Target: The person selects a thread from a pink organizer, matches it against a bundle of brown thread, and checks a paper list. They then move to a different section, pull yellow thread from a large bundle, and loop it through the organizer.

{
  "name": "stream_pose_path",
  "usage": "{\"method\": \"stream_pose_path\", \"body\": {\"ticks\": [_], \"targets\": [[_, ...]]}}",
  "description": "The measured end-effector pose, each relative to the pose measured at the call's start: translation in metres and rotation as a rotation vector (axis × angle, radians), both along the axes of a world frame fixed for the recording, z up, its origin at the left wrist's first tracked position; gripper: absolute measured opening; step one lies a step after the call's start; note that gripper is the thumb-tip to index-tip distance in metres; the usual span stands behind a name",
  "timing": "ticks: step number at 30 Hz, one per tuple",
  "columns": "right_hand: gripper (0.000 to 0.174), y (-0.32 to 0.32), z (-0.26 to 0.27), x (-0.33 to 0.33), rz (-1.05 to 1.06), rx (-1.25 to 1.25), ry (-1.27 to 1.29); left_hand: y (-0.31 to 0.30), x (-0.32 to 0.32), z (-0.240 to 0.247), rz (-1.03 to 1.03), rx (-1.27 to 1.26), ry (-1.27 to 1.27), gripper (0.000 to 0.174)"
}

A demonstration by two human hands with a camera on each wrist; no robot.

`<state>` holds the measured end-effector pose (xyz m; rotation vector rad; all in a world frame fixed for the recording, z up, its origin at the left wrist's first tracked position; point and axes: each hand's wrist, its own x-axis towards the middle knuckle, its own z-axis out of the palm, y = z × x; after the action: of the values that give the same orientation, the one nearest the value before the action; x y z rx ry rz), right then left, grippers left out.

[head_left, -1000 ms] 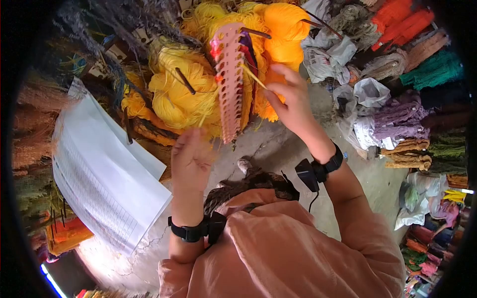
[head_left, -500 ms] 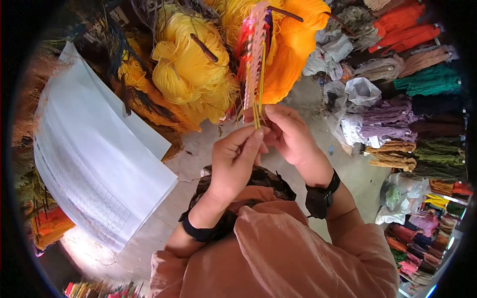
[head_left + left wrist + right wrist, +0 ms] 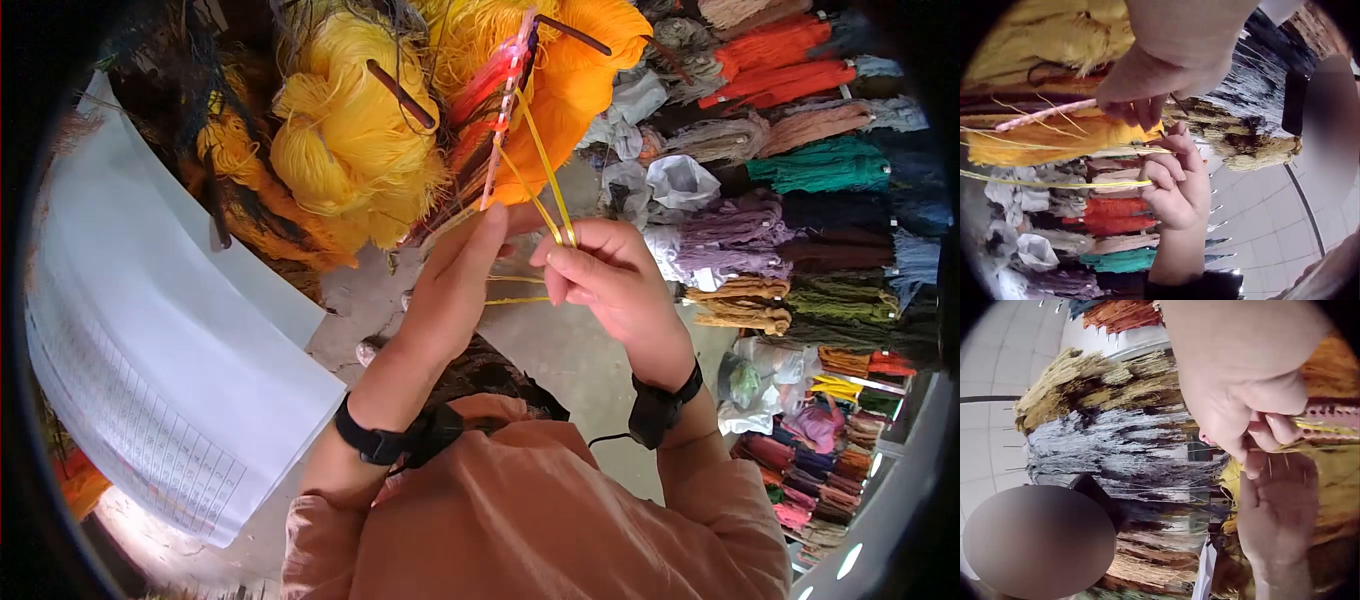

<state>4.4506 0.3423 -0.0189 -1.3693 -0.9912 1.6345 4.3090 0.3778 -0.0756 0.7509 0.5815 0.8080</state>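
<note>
A pink perforated strip [image 3: 508,105], strung with coloured threads, stands nearly edge-on in the head view. My left hand [image 3: 452,285] holds its near end between thumb and fingers; the left wrist view shows the strip [image 3: 1047,114] running into those fingers. To the right of it, my right hand [image 3: 612,275] pinches a yellow thread [image 3: 548,170] between thumb and curled fingers. From that pinch two strands run up to the strip's holes. More of the yellow thread [image 3: 515,300] stretches between the two hands, below the strip.
Large yellow [image 3: 350,140] and orange yarn skeins [image 3: 580,80] hang on dark pegs [image 3: 402,95] just beyond the strip. Printed paper sheets [image 3: 180,300] hang at the left. Rows of coloured skeins [image 3: 820,165] and plastic bags [image 3: 683,182] line the right side.
Both hands came together below the strip, then the right hand drew right with the yellow thread. The left hand moved up to the strip's near end. The strip turned edge-on.
</note>
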Motion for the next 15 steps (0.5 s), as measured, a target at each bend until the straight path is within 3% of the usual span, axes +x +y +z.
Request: {"method": "stream_pose_path", "body": {"ticks": [4,15], "targets": [[0.018,0.002,0.010,0.003,0.044,-0.010,-0.152,0.022,0.014,0.006,-0.287,-0.363,-0.587,0.062],[0.014,0.012,0.023,0.006,0.099,0.070,-0.410,0.034,0.019,0.010,-0.211,-0.443,-0.883,0.062]]}}
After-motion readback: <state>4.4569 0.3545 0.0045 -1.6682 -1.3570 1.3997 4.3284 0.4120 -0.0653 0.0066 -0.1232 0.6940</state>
